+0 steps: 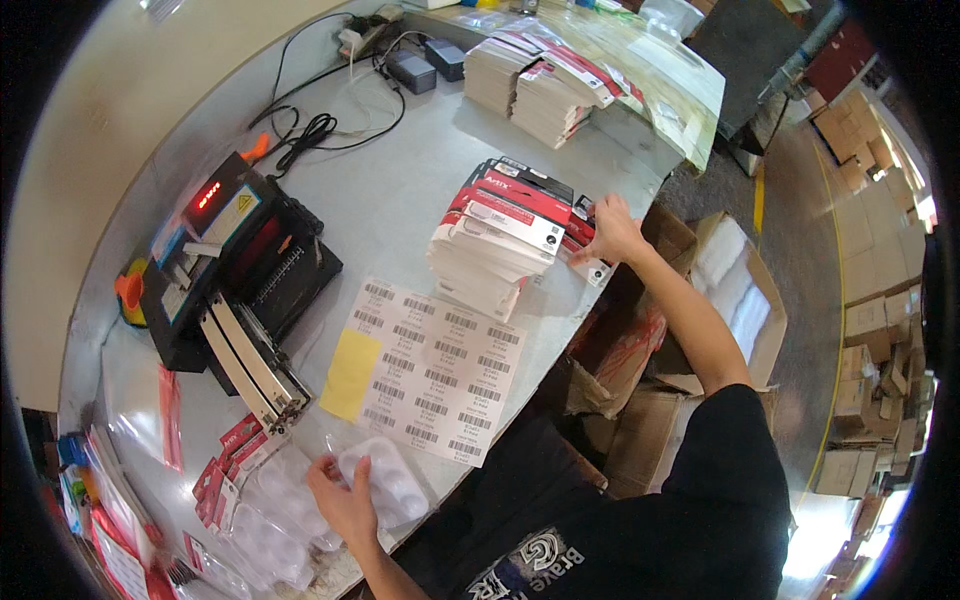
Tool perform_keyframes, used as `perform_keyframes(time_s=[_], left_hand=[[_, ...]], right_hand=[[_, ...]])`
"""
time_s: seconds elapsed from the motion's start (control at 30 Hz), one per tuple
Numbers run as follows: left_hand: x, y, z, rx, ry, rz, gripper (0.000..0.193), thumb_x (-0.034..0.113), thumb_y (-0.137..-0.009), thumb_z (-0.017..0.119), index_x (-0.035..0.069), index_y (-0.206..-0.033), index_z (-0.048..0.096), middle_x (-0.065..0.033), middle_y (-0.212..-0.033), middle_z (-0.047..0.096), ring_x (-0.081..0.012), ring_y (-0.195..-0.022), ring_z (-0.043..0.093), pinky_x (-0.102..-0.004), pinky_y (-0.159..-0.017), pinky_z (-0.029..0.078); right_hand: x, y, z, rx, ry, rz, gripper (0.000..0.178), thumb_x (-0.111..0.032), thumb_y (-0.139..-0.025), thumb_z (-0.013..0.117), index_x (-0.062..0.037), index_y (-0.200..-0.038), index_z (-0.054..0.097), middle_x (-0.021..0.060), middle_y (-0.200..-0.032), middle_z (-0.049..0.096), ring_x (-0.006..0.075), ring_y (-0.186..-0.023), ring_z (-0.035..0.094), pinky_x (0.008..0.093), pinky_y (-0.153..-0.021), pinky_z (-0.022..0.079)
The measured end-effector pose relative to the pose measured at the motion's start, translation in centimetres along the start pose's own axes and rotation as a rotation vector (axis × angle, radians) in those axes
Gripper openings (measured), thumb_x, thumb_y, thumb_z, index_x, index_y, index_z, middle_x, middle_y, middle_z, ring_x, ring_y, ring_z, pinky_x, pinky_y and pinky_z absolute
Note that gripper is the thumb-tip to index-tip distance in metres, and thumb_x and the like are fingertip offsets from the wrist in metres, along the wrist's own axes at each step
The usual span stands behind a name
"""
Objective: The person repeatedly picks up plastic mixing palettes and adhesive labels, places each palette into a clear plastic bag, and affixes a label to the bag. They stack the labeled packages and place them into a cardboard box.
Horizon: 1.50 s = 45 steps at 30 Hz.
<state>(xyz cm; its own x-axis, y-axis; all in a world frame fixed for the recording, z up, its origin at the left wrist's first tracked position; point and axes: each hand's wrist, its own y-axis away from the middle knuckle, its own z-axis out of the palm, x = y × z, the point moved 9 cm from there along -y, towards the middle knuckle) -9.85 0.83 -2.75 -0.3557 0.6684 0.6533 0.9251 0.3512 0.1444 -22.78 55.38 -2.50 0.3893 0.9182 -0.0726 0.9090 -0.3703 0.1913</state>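
My left hand [345, 500] rests at the table's near edge with thumb and fingers apart. It touches a white plastic tray with round wells [395, 482]. More such trays [275, 525], in clear wrapping with red header cards [222, 470], lie beside it on the left. My right hand [612, 235] is closed around a red, black and white printed card [584, 228], thumb on the near side and fingers on the far side. That card sits right against a tall stack of similar cards [490, 245]. Its lower part is partly hidden by my hand.
A barcode label sheet [440, 365] with a yellow patch lies between my hands. A black machine with a red display [240, 250] stands left. More card stacks [540, 85], power adapters [412, 70] and cables are at the back. Open cartons [735, 300] stand right of the table.
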Motion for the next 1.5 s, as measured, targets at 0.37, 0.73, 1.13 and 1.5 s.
perform_keyframes(time_s=[0.37,0.73,1.13,1.5], left_hand=[[-0.4,-1.2,-0.8,0.157,0.218,0.085,0.015,0.015,-0.089,0.059,0.001,-0.093,0.055,-0.0123,-0.095,0.062,-0.0187,-0.084,0.060,-0.0299,-0.076,0.047],[3.0,4.0,-2.2,-0.199,0.896,-0.036,0.016,0.007,-0.095,0.051,-0.005,-0.101,0.060,-0.0116,-0.095,0.070,-0.0115,-0.085,0.062,-0.0230,-0.080,0.048],[0.7,3.1,-2.5,-0.121,0.673,-0.032,0.011,0.013,-0.090,0.061,0.003,-0.093,0.064,-0.0098,-0.069,0.065,-0.0092,-0.052,0.056,-0.0242,-0.049,0.042],[-0.3,2.5,-4.3,0.188,0.587,-0.024,0.018,0.012,-0.094,0.052,-0.002,-0.089,0.061,-0.0048,-0.064,0.058,-0.0077,-0.058,0.047,-0.0227,-0.054,0.040]], right_hand=[[-0.8,11.6,-12.0,0.760,-0.841,-0.034,0.038,-0.012,-0.085,0.065,-0.0011,-0.120,0.052,0.0122,-0.110,0.060,0.0213,-0.099,0.059,0.0343,-0.090,0.047],[-36.7,22.0,-2.1,-0.566,-0.508,-1.142,0.047,-0.026,-0.073,0.077,-0.0002,-0.106,0.055,0.0182,-0.087,0.063,0.0374,-0.077,0.061,0.0377,-0.069,0.048],[-38.7,23.3,-1.0,-0.334,-0.397,-1.190,0.030,-0.026,-0.078,0.073,-0.0028,-0.076,0.053,0.0123,-0.059,0.056,0.0315,-0.050,0.055,0.0339,-0.046,0.042],[-33.3,19.2,3.4,-0.775,-0.719,-0.544,0.022,-0.022,-0.086,0.065,0.0007,-0.087,0.068,0.0079,-0.061,0.063,0.0125,-0.050,0.060,0.0268,-0.045,0.044]])
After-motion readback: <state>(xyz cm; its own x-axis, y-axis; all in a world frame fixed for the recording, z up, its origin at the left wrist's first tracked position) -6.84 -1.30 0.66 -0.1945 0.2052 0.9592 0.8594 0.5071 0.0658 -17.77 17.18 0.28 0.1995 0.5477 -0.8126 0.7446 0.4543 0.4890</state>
